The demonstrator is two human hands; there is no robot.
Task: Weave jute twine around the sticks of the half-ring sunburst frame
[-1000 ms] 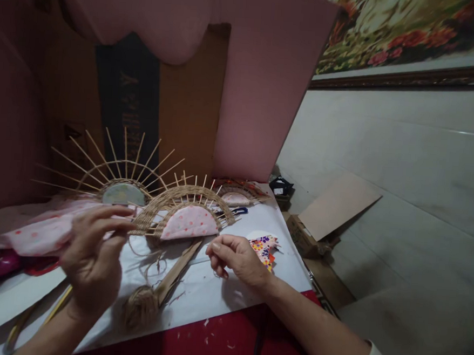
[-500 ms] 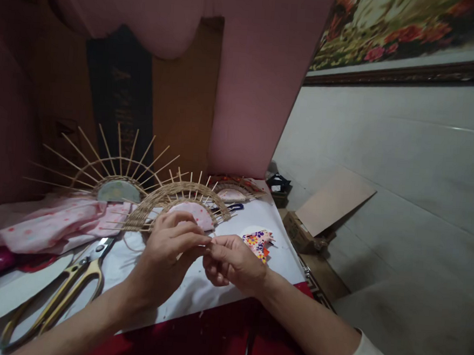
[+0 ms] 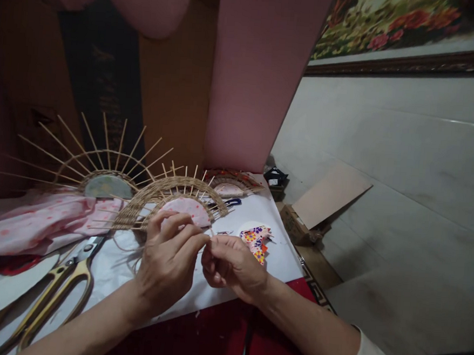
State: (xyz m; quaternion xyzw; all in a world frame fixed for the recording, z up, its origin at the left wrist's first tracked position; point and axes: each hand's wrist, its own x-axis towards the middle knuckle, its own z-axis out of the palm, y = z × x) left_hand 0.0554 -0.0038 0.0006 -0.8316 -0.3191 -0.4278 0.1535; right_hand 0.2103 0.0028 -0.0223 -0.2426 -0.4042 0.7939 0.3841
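My left hand (image 3: 170, 259) and my right hand (image 3: 231, 263) meet fingertip to fingertip over the white table (image 3: 221, 284), both pinched on a thin strand I can barely make out. Just behind them lies a half-round woven fan (image 3: 179, 198) with stick spokes and a pink dotted fabric centre; my left fingers cover part of it. A second fan frame (image 3: 99, 170) with long bare spokes stands further left.
Large gold-handled scissors (image 3: 50, 294) lie at the left front. Pink dotted cloth (image 3: 39, 220) is heaped at the left. A flowered paper piece (image 3: 257, 238) sits right of my hands, a third small fan (image 3: 230, 188) behind. Pink board backs the table; cardboard box (image 3: 302, 225) on the floor.
My left hand left the fan's left edge and came right to meet my right hand; both now pinch together. The scissors came into view as the hand moved off.
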